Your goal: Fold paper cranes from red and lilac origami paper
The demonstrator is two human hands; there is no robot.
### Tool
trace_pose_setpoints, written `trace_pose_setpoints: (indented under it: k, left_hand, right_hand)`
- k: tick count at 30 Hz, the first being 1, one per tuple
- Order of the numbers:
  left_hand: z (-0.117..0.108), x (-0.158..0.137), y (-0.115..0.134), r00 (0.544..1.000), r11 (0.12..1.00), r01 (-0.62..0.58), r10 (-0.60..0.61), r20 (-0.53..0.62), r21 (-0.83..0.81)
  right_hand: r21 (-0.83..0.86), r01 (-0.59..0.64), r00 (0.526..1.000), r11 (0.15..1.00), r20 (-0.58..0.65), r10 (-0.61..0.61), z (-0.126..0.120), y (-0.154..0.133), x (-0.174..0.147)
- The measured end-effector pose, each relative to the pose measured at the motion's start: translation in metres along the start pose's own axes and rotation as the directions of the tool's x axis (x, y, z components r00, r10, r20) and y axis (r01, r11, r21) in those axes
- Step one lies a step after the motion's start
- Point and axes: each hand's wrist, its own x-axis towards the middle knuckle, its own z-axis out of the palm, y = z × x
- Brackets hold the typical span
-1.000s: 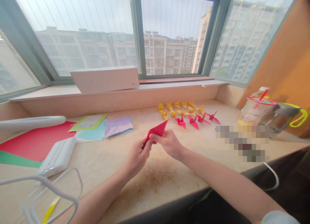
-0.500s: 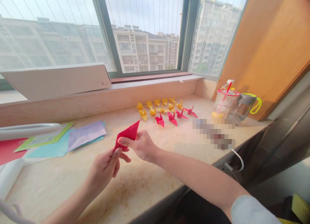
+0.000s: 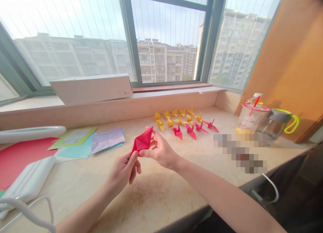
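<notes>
Above the bench (image 3: 156, 196), left hand (image 3: 124, 169) and right hand (image 3: 163, 153) pinch red paper (image 3: 142, 141), its long axis tipped toward the frame's upper right.

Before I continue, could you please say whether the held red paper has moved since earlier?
Yes; the held red paper appears farther left of the red cranes.

Probably a home: stone-look counter (image 3: 156, 192) under a wide window (image 3: 130, 34), apartment blocks (image 3: 161, 61) outside, drink cup (image 3: 248, 120) at right.

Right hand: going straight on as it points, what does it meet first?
The red folded paper the right hand appears to touch; beyond that, perhaps the purple sheet, though depth is unclear.
</notes>
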Motion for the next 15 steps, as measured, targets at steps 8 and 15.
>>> trace_pose_setpoints:
  k: [8,15]
  left_hand:
    - [0.0063,-0.0026,-0.0066,0.993,0.998,-0.033,0.039,0.11,-0.058]
    - [0.0051,-0.0034,-0.0028,0.994,0.994,-0.095,0.097,0.041,-0.045]
  right_hand:
    - [0.087,0.092,0.994,0.992,-0.065,-0.087,-0.0071,-0.0002,-0.0001]
    - [-0.153,0.193,0.976,0.969,-0.07,-0.205,-0.0076,0.0071,-0.0034]
